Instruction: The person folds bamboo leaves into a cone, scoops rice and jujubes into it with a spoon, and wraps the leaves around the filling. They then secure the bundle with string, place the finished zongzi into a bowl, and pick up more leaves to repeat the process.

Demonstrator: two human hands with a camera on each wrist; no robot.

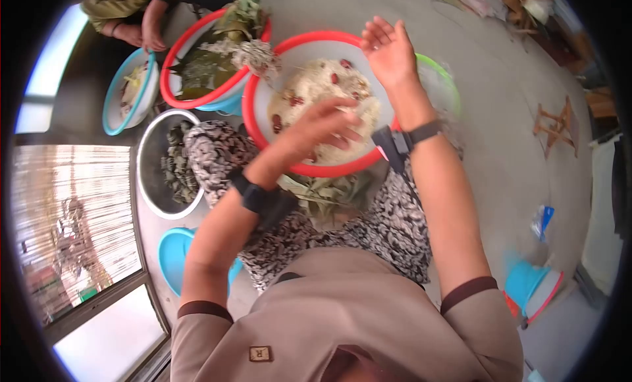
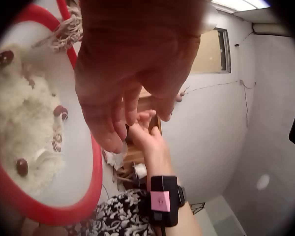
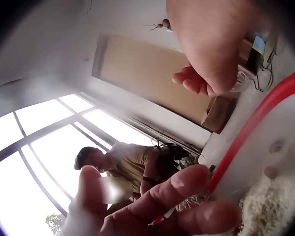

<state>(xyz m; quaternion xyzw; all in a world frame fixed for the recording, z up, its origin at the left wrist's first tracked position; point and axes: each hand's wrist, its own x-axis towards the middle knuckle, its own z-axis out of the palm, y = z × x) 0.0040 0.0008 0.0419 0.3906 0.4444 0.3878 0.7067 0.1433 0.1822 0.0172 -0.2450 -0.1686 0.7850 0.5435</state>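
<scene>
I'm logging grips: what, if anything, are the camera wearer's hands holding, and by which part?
Nothing is held: the left hand and right hand are both empty, near the rice.

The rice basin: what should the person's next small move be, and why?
Probably lower the left hand toward the green leaves by the rice basin's near rim and pick one up: it and the right hand look empty, and the rice lies loose.

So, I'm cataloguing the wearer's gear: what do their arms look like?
Short tan sleeves with dark maroon cuffs; the forearms are bare below, save a black strap and boxy black device on each. The right device bears a pink label.
</scene>
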